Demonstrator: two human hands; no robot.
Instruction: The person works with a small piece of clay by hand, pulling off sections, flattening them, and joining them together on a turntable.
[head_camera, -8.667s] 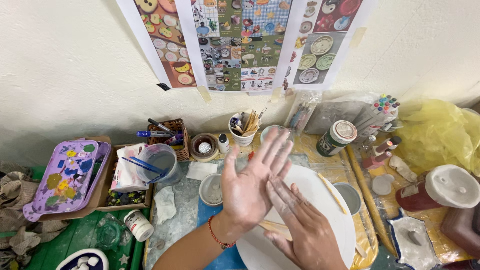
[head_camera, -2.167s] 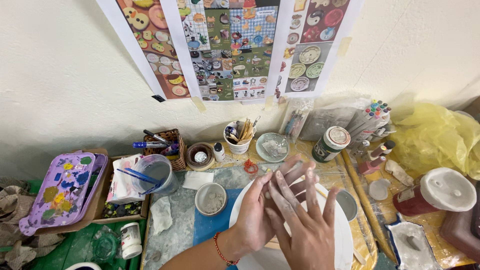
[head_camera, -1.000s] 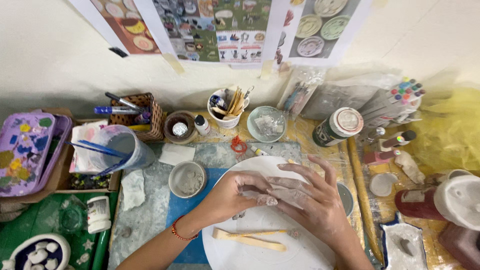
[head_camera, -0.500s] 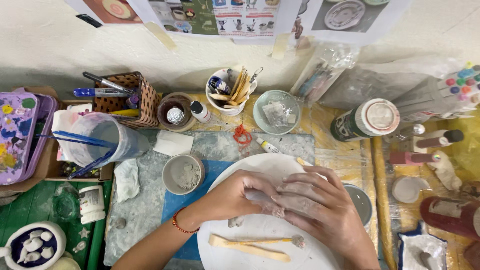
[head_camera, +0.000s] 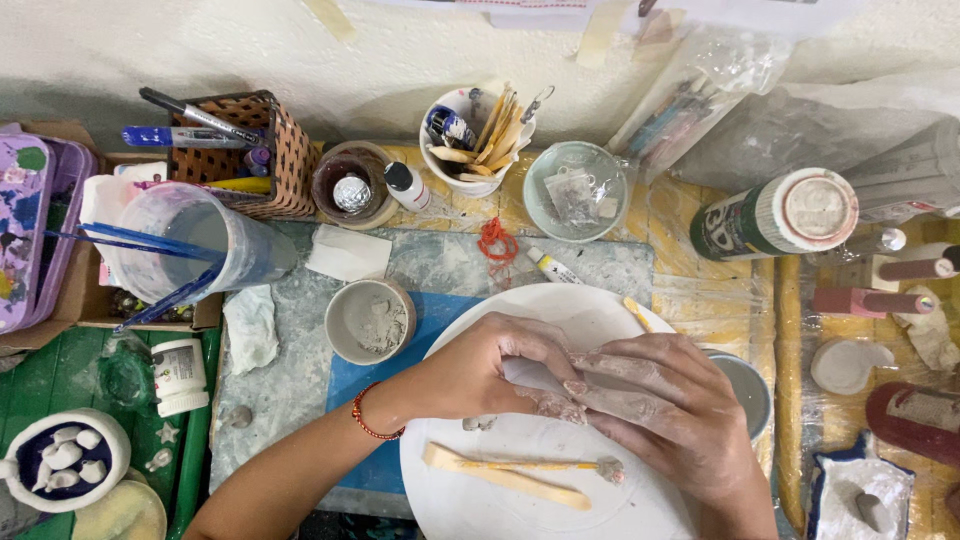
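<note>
1. The small lump of pale grey wet clay (head_camera: 535, 378) sits pinched between both hands just above the round white plate (head_camera: 590, 315); most of it is hidden by the fingers, so its shape cannot be told.
2. The left hand (head_camera: 480, 365) curls its fingers closed around the near end of the clay, thumb pressing on top.
3. The right hand (head_camera: 665, 410), smeared with grey slip, closes its fingertips on the other end, touching the left hand's fingers.
4. By my reading the shaping is under way but not finished: the clay remains a handheld lump, and only a few small crumbs lie on the plate.
5. A light wooden modelling stick (head_camera: 505, 478) and a thin metal-tipped tool (head_camera: 560, 465) lie untouched on the plate, just below the hands.
6. Farther out stand a small grey bowl of slip (head_camera: 370, 320), a clear plastic cup of water with blue brushes (head_camera: 195, 245) and a white cup of wooden tools (head_camera: 480, 140).
</note>
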